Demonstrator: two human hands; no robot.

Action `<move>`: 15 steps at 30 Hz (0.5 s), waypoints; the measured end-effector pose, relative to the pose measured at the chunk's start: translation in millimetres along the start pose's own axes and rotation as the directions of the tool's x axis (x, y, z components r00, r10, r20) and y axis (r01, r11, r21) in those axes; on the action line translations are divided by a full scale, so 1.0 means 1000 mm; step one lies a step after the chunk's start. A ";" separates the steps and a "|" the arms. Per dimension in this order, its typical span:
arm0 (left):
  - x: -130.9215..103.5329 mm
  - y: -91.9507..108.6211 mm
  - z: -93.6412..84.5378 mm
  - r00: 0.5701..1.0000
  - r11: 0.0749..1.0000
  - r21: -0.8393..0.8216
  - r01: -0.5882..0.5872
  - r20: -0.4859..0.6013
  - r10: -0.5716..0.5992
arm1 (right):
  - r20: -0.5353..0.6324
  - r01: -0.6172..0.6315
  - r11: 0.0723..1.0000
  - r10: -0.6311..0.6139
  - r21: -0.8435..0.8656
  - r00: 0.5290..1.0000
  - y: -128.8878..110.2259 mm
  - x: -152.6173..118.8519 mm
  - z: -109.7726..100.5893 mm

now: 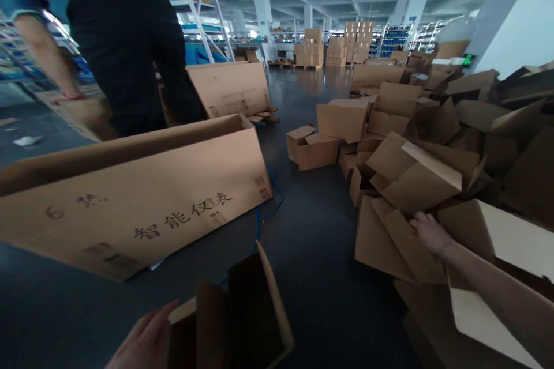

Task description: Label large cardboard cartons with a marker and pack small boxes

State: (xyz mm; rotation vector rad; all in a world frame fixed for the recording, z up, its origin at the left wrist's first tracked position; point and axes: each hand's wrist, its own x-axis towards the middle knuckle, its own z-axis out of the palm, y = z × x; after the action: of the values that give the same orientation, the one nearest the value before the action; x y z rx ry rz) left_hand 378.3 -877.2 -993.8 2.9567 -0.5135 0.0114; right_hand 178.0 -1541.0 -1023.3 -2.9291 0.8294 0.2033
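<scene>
At the bottom of the view my left hand [145,337] is closed on the edge of an open, empty-looking cardboard box [270,294] with its flaps up. Part of that hand falls outside the picture. On the right, my right hand [430,232] reaches into a heap of boxes. Its fingers curl over the edge of a brown cardboard box [385,239] that leans with its flaps folded. The fingertips are partly hidden behind the cardboard.
A large open carton [173,196] with black handwriting stands on the left. Behind it a person [130,40] bends beside another large carton [234,89]. A heap of empty boxes [398,109] fills the right. A blue cord [258,222] lies on the dark floor [311,230].
</scene>
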 end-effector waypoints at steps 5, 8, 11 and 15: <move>-0.019 0.086 -0.040 0.962 0.967 -0.043 -0.253 -0.116 0.247 | 0.187 0.183 0.982 -0.190 0.055 0.964 -0.027 -0.009 -0.029; -0.040 0.137 -0.041 0.941 0.938 -0.091 -0.335 0.017 0.338 | 0.183 0.299 0.941 -0.326 0.161 0.927 -0.072 -0.020 -0.051; -0.054 0.177 -0.036 0.902 0.910 -0.164 -0.382 0.147 0.405 | 0.094 0.368 0.892 -0.403 0.261 0.910 -0.139 -0.025 -0.072; -0.063 0.198 -0.026 0.867 0.901 -0.180 -0.395 0.252 0.430 | -0.007 0.308 0.889 -0.325 0.340 0.946 -0.229 -0.018 -0.086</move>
State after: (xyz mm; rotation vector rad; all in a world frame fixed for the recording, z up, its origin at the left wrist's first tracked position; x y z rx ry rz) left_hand 252.4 -1037.4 -943.2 2.6786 -1.1371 -0.3936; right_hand 292.4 -1347.5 -924.3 -2.6658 0.3255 0.0967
